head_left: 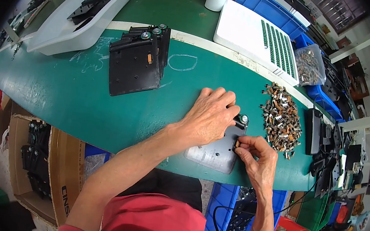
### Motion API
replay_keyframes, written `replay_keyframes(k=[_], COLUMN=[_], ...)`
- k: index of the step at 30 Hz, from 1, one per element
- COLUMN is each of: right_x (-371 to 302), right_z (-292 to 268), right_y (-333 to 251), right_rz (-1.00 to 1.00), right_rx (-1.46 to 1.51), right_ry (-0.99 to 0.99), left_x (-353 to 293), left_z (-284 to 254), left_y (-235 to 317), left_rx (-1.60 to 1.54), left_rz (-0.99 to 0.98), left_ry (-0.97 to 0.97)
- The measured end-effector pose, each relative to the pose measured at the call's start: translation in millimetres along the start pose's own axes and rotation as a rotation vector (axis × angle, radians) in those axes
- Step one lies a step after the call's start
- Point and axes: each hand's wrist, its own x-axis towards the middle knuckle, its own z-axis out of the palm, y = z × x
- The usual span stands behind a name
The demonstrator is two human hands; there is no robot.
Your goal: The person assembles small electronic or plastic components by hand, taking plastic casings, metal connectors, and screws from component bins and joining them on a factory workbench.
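A flat black plastic panel [211, 157] lies on the green bench in front of me, with a round metal knob [243, 119] at its upper right corner. My left hand [210, 114] curls over the panel's far edge beside the knob, its fingertips partly hidden. At the panel's right edge my right hand [258, 159] pinches a small brown connector [237, 144] between thumb and forefinger, against the panel. Right of my hands spreads a heap of small brown and metallic parts [281, 119]. Farther left is a stack of similar black panels [133, 66], the top one bearing an orange-brown part.
A translucent tub [77, 37] with black pieces stands far left. Behind the heap are a white tray [245, 29] with rows of green parts, and a plastic bag [309, 66] of small parts. Below the bench edge sit a cardboard box [67, 166] and a blue crate [221, 201].
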Motion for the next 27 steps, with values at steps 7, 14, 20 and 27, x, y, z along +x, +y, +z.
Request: replay_keyframes(k=[7,14,20,27], right_x=[4.1,2.8,7.7,4.1], right_z=[-2.1,-1.1,-3.0,-4.0], right_y=[-2.2,-2.7,-8.8,-5.5], right_rz=[-0.012,0.039,0.091,0.062], right_rx=[-0.053,-0.005,-0.037,-0.021], right_ry=[-0.041,-0.026,-0.064,-0.066], left_x=[-0.1,-0.6,-0.5,-0.7], left_z=[0.7,0.2,-0.4,-1.4], left_y=[-0.9,-0.3,-0.8,-1.0], left_rx=[-0.008,-0.003,0.005,-0.011], left_rz=[0.012,0.009,0.016,0.013], left_ry=[0.014,0.007,0.003,-0.009])
